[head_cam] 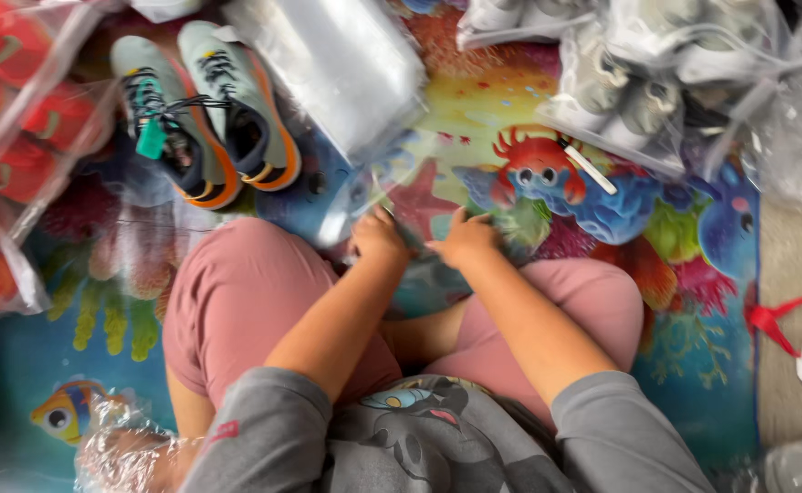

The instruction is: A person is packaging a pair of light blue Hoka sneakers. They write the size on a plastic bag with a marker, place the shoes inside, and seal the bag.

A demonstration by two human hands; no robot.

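At frame centre I see my left hand point(378, 236) and right hand point(465, 239) pinching a clear plastic bag point(392, 187), fingers closed on its near edge; it spreads beyond my fingertips over the sea-creature mat point(602, 210), toward the sneakers point(204, 114) upper left.

Floor covered by bright play mat point(547, 100), sea-life print: red crab point(539, 164), blue coral, red starfish point(419, 205), orange-and-white fish point(65, 411) on teal at lower left, yellow seaweed point(113, 319). Beige carpet point(789, 310) visible beyond mat's right edge. Clear plastic bags ring mat: red shoes point(13, 119) bagged at left, grey-white shoes point(656, 64) bagged at top right. Loose pair of grey-green trainers point(209, 110) with orange soles lies at top left. Even, soft light, no hard shadows. Walls, windows, furniture out of view.
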